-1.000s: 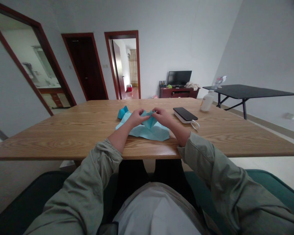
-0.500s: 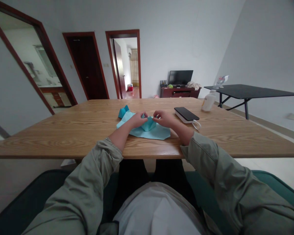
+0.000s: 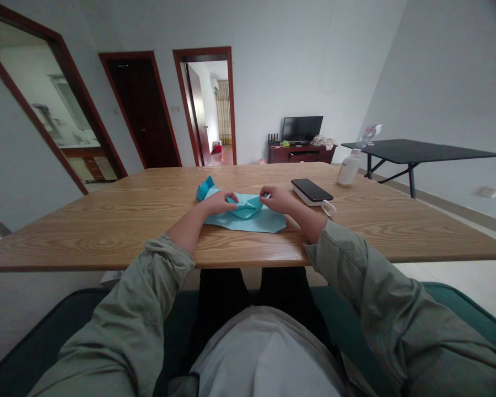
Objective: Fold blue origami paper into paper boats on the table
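Observation:
A partly folded light blue paper piece [image 3: 245,205] lies low on a stack of light blue sheets [image 3: 268,223] on the wooden table [image 3: 107,220]. My left hand [image 3: 217,202] pinches the piece's left side with fingers curled. At the piece's right end, my right hand [image 3: 278,199] grips it, fingers bent. A finished blue folded paper figure [image 3: 204,188] stands just behind my left hand.
A black phone [image 3: 311,189] rests on a white box with a cord loop right of my right hand. A white bottle [image 3: 349,167] stands at the table's far right edge. A black table [image 3: 421,149], a TV stand and open doorways lie beyond.
The folded piece has been lowered from a raised peak to lie flatter on the sheets. Both hands have spread slightly apart and come down with it.

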Demonstrator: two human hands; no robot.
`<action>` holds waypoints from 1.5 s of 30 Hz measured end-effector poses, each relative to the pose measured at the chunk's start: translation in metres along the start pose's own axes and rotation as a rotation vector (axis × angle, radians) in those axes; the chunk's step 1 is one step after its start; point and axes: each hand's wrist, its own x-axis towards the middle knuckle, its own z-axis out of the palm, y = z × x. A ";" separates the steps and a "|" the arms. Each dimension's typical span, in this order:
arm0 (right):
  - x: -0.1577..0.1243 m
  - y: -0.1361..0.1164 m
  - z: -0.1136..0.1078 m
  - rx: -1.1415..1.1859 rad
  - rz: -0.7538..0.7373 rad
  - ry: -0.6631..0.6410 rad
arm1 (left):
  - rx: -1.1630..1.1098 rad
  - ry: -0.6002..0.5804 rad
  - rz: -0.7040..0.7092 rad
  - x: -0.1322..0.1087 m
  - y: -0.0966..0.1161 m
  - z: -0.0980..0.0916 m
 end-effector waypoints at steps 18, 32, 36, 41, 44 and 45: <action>-0.005 -0.011 -0.002 -0.170 -0.042 -0.068 | 0.082 0.078 0.070 0.001 0.015 0.009; -0.004 -0.013 0.000 -0.149 -0.134 -0.089 | 0.224 0.020 0.031 0.002 0.018 0.009; -0.008 -0.019 -0.002 -0.241 -0.247 -0.052 | 0.398 0.042 0.067 0.000 0.026 0.010; -0.012 -0.034 -0.008 -0.418 -0.301 0.052 | 0.555 0.038 0.182 -0.001 0.039 0.013; -0.011 -0.041 -0.012 -0.442 -0.321 -0.076 | 0.550 0.012 0.224 -0.003 0.044 0.014; -0.010 -0.042 -0.013 -0.442 -0.312 -0.133 | 0.536 0.009 0.230 -0.003 0.045 0.014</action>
